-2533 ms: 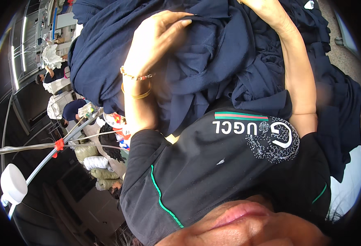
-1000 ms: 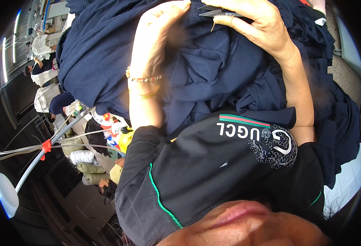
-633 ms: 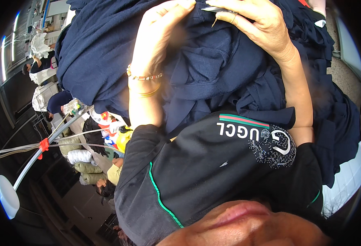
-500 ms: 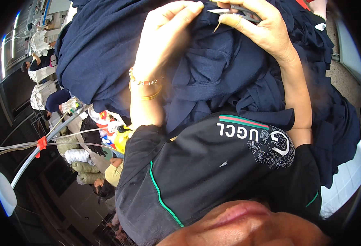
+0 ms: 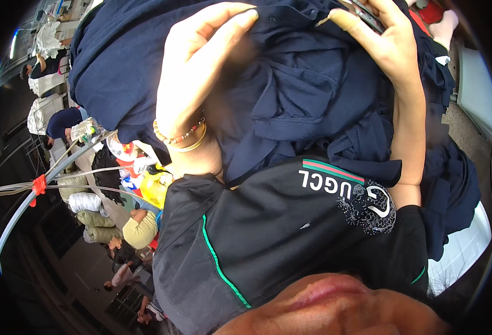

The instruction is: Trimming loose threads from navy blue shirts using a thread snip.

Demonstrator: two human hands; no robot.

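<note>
A large heap of navy fabric [image 5: 296, 95] covers my lap and the area in front of me. My left hand [image 5: 195, 61], with bracelets at the wrist, has thumb and forefinger pinched on the fabric's edge at the top of the view. To the right, my right hand [image 5: 391, 50] holds small metal thread snips [image 5: 367, 15] between its fingers, partly cut off by the upper rim. A thin tan bit [image 5: 323, 22] shows at the right thumb's tip; whether it is nail or thread is unclear. Loose folds lie between my hands.
At the left stand a curved metal pole with a red tie [image 5: 38, 184], a yellow bag [image 5: 155, 187] and several bundled rolls [image 5: 89, 204]. People [image 5: 140, 229] work beyond them. A pale panel [image 5: 477, 89] is at the right, near a red object [image 5: 431, 12].
My right hand has moved right with the snips, away from the left hand. My left hand has shifted left, still pinching the fabric. The gap between the hands is wider.
</note>
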